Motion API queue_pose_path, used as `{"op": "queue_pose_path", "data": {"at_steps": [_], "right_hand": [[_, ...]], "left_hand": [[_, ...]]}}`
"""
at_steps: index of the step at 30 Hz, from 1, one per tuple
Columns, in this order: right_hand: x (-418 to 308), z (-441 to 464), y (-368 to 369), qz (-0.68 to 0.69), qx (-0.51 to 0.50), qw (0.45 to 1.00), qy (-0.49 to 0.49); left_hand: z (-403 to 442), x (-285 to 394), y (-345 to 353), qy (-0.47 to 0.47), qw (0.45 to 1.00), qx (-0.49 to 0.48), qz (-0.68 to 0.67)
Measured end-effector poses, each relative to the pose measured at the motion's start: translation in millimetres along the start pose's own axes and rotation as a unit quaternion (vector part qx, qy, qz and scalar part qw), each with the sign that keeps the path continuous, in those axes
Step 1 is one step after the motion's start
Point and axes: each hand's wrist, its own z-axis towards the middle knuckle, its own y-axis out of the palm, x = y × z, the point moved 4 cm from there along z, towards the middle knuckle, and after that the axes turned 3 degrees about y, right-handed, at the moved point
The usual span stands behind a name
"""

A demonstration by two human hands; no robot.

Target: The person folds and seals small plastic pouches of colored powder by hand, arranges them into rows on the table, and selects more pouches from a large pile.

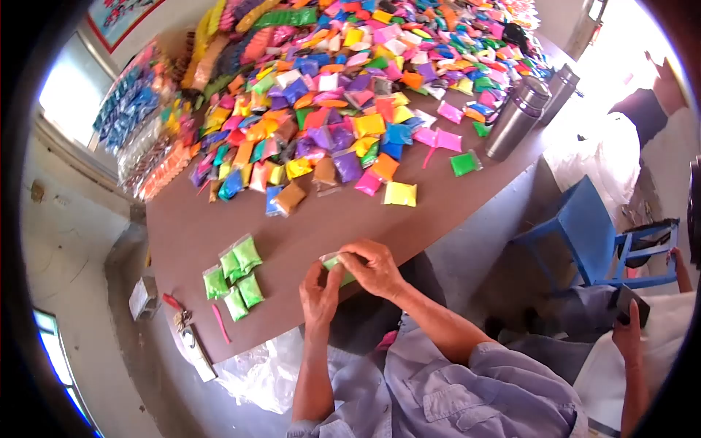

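At the table's near edge, my left hand (318,294) and my right hand (374,270) both pinch a small light-green packet (347,278). Its top edge shows between the fingertips, and the fingers cover much of the rest. To the left of my hands, several similar light-green packets (248,253) lie in a small cluster on the brown table (292,233). Near them is a thin pink strip (221,324). Farther back spreads a large heap of packets in many colours, with a yellow packet (400,194) at its near side.
Two metal flasks (517,120) stand at the table's right side. Bundled packet strips (135,109) are stacked at the back left. A utility knife (196,353) lies at the left corner. To the right are a blue chair (584,226) and another person's hand (629,336) holding a phone.
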Motion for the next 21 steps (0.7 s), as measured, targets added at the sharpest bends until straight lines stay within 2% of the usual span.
{"op": "queue_pose_path", "data": {"at_steps": [3,7,9,11,12,14,15,17,19,21], "right_hand": [[-1,2,0,-0.002,-0.001,1.000,0.008],[-6,3,0,-0.006,-0.025,0.999,-0.030],[0,2,0,-0.004,-0.020,0.999,-0.038],[2,1,-1,0.001,-0.010,1.000,-0.021],[2,2,-2,0.013,0.002,1.000,-0.012],[-1,3,-2,0.020,0.033,0.999,-0.029],[-2,3,-2,0.015,0.024,0.999,-0.029],[-8,6,-2,0.006,0.000,0.999,-0.049],[-16,4,-3,-0.007,-0.036,0.999,-0.013],[-10,5,-1,-0.011,-0.031,0.999,-0.027]], "left_hand": [[0,-7,-4,-0.024,1.000,0.000,0.008],[0,0,-3,-0.021,0.999,0.017,-0.030],[0,-5,-5,-0.026,1.000,-0.006,0.003],[-1,7,-1,0.003,0.998,-0.018,0.055],[-2,14,3,0.026,0.999,-0.017,0.035],[-2,5,0,0.003,0.999,-0.027,0.039],[-1,-1,-4,-0.023,0.998,-0.030,0.049],[0,-2,-5,-0.005,0.998,-0.034,0.050],[1,0,-5,0.002,1.000,-0.011,0.006],[1,4,-3,0.025,1.000,-0.002,0.004]]}}
